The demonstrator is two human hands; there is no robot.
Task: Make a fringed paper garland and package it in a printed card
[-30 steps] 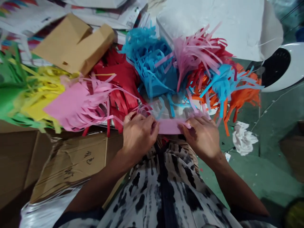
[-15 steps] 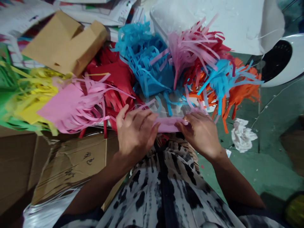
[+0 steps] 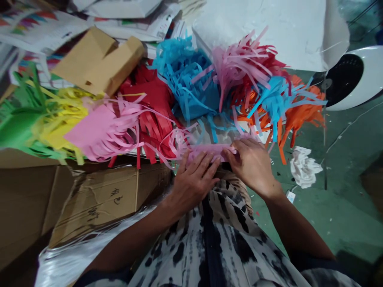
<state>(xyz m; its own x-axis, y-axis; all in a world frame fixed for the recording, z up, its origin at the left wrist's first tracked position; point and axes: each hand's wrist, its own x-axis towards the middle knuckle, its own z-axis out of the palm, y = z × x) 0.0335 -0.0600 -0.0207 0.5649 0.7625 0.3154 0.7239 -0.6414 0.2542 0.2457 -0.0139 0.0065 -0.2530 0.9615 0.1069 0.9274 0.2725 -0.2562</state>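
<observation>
A strip of pink fringed tissue paper [image 3: 209,149] lies at the table's front edge, its cut ends curling out to the left. My left hand [image 3: 196,175] lies flat with fingers stretched over its near edge. At its right end my right hand [image 3: 251,161] pinches the paper between thumb and fingers. Just beyond lie blue fringed tissue paper [image 3: 194,85] and red fringed paper [image 3: 155,99]. A pink fringed bundle [image 3: 98,127] rests to the left, and another pink bundle [image 3: 236,65] is farther back.
Yellow [image 3: 64,127] and green fringed paper [image 3: 20,123] lie far left, orange fringes [image 3: 305,103] at right. Behind sits a folded brown card piece [image 3: 92,59]. A cardboard box [image 3: 101,199] stands below left; crumpled white paper [image 3: 305,167] lies on the green floor. A white stool-like object [image 3: 359,77] is at right.
My left hand has come down and flattened over the pink paper's near edge; before, it was raised and gripping its left end. Pink fringe ends now show there. My right hand keeps its pinch.
</observation>
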